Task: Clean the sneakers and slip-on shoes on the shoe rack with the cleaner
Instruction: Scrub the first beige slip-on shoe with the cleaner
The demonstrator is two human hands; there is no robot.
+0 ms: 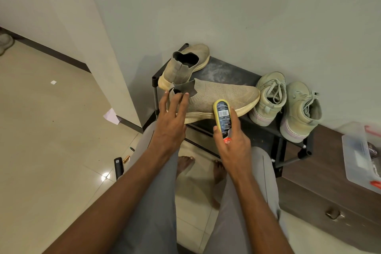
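Note:
Two beige knit slip-on shoes lie on the black shoe rack (231,72). One slip-on (185,64) stands at the back left; the other slip-on (222,97) lies sideways at the front edge. My left hand (171,117) reaches to that front shoe's heel with spread, straight fingers touching its collar. My right hand (231,142) grips the cleaner bottle (223,117), a dark bottle with a yellow end, whose top is against the shoe's sole edge. A pair of pale green lace-up sneakers (270,97) (301,109) stands at the rack's right end.
A brown drawer cabinet (321,183) stands right of the rack, with a clear plastic box (360,156) on top. A wall corner rises at left. Paper scraps (111,116) and small items lie on the tiled floor. My bare feet (185,164) are below the rack.

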